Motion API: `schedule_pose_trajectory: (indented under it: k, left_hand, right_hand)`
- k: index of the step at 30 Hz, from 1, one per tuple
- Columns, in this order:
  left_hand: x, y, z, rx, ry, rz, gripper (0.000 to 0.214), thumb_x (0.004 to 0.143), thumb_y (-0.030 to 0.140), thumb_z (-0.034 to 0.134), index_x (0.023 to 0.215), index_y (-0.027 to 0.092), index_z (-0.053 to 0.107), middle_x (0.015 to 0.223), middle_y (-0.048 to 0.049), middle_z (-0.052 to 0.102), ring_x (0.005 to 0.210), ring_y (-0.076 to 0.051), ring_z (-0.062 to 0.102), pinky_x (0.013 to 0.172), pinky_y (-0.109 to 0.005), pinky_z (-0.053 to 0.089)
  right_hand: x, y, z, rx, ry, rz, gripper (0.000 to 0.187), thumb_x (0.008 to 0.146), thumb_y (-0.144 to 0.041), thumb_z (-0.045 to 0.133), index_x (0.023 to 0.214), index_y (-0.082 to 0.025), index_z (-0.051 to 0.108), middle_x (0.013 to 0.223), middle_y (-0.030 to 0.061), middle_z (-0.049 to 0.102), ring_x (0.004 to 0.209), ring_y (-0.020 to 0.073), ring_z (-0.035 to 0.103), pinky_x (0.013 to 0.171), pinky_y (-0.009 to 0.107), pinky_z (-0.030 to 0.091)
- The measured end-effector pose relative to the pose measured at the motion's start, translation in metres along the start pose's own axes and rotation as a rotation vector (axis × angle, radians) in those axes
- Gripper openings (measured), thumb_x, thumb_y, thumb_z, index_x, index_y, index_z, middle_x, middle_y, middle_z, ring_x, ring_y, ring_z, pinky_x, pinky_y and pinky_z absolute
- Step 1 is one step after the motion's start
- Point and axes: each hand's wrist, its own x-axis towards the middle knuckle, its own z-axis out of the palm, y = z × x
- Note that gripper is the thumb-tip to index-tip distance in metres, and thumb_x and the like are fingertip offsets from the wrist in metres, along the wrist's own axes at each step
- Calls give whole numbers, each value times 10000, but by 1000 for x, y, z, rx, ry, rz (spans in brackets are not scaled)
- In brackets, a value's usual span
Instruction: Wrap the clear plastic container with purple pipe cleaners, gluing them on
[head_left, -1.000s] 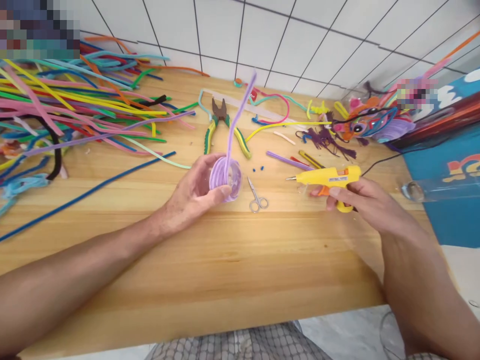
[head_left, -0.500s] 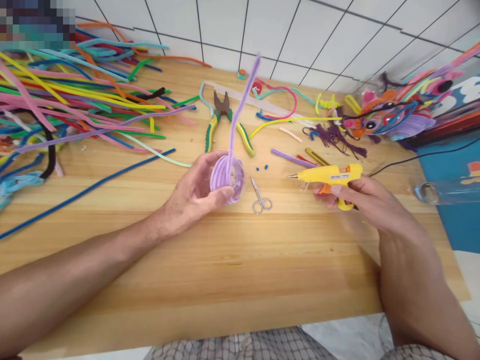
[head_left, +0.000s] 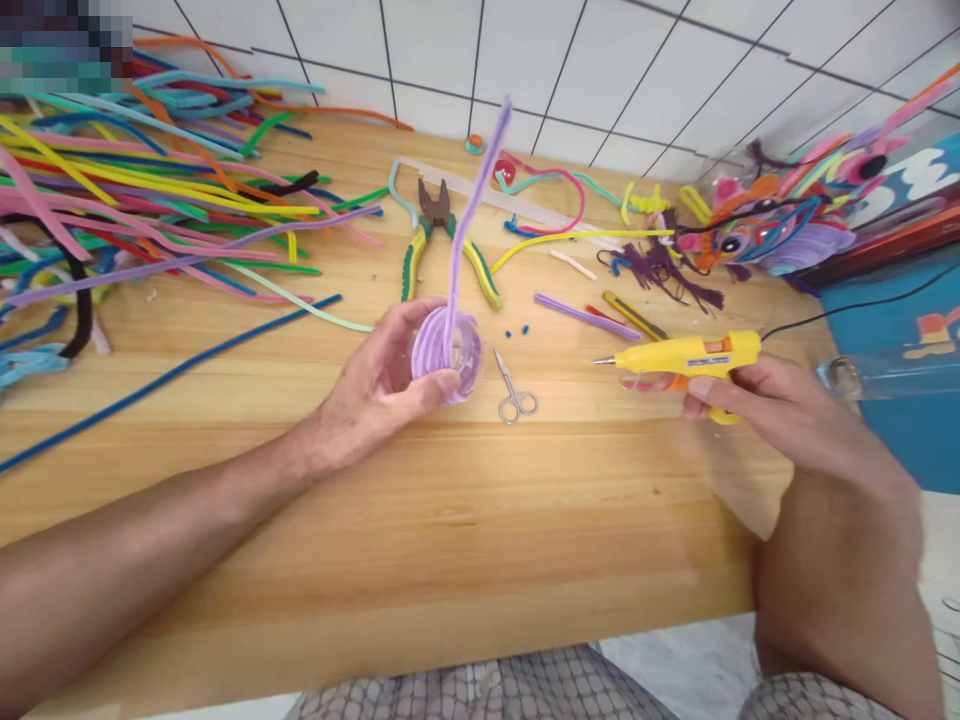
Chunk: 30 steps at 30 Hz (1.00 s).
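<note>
My left hand is closed around a small clear cup wound with purple pipe cleaner, its thumb pressing on the near rim. One loose purple end sticks up and away from the coil. On the right, my right hand grips a yellow hot glue gun by its handle, the metal nozzle pointing left toward the cup but well apart from it. Small scissors lie on the table between the two hands. Green-and-yellow pliers rest with handles spread just beyond the cup.
A heap of coloured pipe cleaners spreads over the left side. Cut purple pieces and a yellow-handled cutter lie right of centre. A colourful pipe-cleaner figure stands at the back right. The gun's black cord runs off right.
My right hand has moved the glue gun to the right, farther from the cup. My left hand keeps its hold on the cup; the whole view has shifted slightly.
</note>
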Motion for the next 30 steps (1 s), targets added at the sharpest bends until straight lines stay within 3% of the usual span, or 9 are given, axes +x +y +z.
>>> schedule_pose_trajectory:
  k: [6, 20, 25, 30]
  left_hand:
    - [-1, -4, -3, 17, 6, -4, 606, 869, 493, 909, 1391, 334, 647, 1349, -59, 747, 1277, -316, 703, 1153, -503, 613]
    - [-4, -6, -6, 78, 14, -10, 617, 901, 475, 885, 1434, 307, 622, 1453, -55, 709, 1389, -325, 644, 1244, -526, 547]
    - [-3, -6, -6, 75, 24, -4, 629, 880, 498, 901, 1423, 317, 640, 1446, -63, 716, 1382, -323, 664, 1229, -513, 569]
    - [-3, -3, -5, 60, 15, -21, 646, 867, 504, 915, 1421, 313, 643, 1428, -70, 728, 1374, -333, 665, 1209, -501, 596]
  right_hand:
    - [-2, 31, -24, -102, -44, 80, 852, 601, -1082, 657, 697, -242, 761, 891, 98, 801, 911, 312, 741, 757, 408, 600]
    - [1, 17, -16, -4, -132, 16, 752, 709, -970, 722, 766, -221, 762, 835, 95, 779, 762, 242, 683, 650, 340, 545]
    - [2, 13, -11, 91, -89, -14, 742, 697, -964, 743, 674, -222, 745, 924, 111, 802, 872, 272, 704, 697, 345, 573]
    - [1, 20, -12, 94, -33, -6, 770, 695, -977, 735, 668, -208, 763, 882, 109, 800, 823, 254, 685, 692, 353, 545]
